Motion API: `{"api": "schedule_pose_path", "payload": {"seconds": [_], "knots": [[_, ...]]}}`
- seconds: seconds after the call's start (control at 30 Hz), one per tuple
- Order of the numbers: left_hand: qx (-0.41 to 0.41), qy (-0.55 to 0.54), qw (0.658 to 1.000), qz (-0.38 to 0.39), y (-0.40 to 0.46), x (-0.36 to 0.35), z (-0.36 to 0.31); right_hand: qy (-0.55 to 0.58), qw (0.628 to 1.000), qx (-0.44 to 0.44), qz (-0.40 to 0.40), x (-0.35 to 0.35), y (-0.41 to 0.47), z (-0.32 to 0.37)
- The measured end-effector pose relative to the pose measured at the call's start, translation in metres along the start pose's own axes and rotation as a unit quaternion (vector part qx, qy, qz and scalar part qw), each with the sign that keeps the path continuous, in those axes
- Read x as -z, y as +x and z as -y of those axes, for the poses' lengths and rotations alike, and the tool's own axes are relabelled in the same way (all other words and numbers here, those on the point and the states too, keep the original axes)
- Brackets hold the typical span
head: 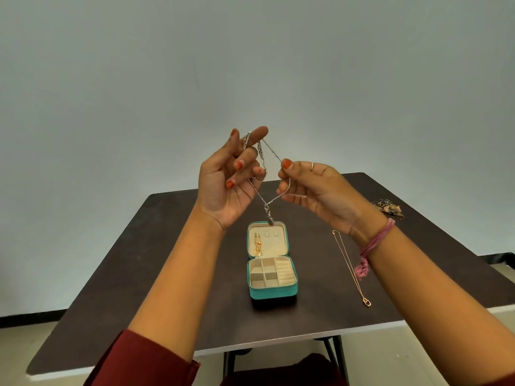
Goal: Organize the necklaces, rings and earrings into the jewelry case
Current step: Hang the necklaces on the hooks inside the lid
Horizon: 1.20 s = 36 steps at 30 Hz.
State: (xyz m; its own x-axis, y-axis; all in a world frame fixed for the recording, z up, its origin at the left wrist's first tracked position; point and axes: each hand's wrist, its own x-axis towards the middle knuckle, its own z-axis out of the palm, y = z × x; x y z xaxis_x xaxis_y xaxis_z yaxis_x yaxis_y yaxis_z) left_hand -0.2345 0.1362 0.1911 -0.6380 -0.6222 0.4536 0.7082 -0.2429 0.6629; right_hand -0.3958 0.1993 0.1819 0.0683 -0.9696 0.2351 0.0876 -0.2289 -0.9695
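I have both hands raised above the surface (172, 274) so the silver necklace (274, 197) hangs free and I can sort out its strands: my left hand (228, 179) has the chain looped over its raised fingers, and my right hand (312, 188) pinches a strand between thumb and fingertips. Its pendant dangles just over the open jewelry case (271, 292), I judge for lowering onto a lid hook beside the gold chain (257, 243) already hung there. A thin gold necklace (351, 268) lies stretched out right of the case, and a small pile of jewelry (388, 208) waits near the far right edge.
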Motion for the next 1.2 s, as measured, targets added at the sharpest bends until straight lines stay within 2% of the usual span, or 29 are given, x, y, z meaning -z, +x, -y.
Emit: {"api": "schedule_pose_path", "payload": {"seconds": [0.17,0.3,0.4,0.5,0.7,0.8,1.0,1.2], "knots": [[-0.074,-0.032,0.995,-0.062,0.006,-0.005,0.005,0.008,0.999,0.021,0.042,-0.011,-0.005,-0.019],[-0.106,0.001,0.988,-0.112,0.006,-0.007,0.010,-0.059,0.996,0.069,-0.020,-0.016,-0.007,-0.027],[-0.105,0.067,0.985,-0.119,0.004,-0.003,0.013,-0.117,0.987,0.098,-0.043,-0.015,-0.009,-0.026],[-0.082,0.179,0.974,-0.116,0.002,-0.001,0.013,-0.145,0.983,0.101,-0.045,-0.013,-0.011,-0.024],[-0.005,0.343,0.936,-0.081,-0.001,0.002,0.015,-0.088,0.991,0.088,-0.045,-0.007,-0.015,-0.019],[0.018,0.420,0.906,-0.049,-0.003,0.004,0.015,-0.068,0.994,0.077,-0.046,-0.004,-0.016,-0.020],[0.055,0.513,0.857,0.011,-0.006,0.006,0.006,-0.048,0.997,0.063,-0.018,0.001,-0.019,-0.017],[0.074,0.608,0.791,0.016,-0.003,0.002,0.007,-0.061,0.996,0.038,-0.052,0.006,-0.022,-0.015]]}}
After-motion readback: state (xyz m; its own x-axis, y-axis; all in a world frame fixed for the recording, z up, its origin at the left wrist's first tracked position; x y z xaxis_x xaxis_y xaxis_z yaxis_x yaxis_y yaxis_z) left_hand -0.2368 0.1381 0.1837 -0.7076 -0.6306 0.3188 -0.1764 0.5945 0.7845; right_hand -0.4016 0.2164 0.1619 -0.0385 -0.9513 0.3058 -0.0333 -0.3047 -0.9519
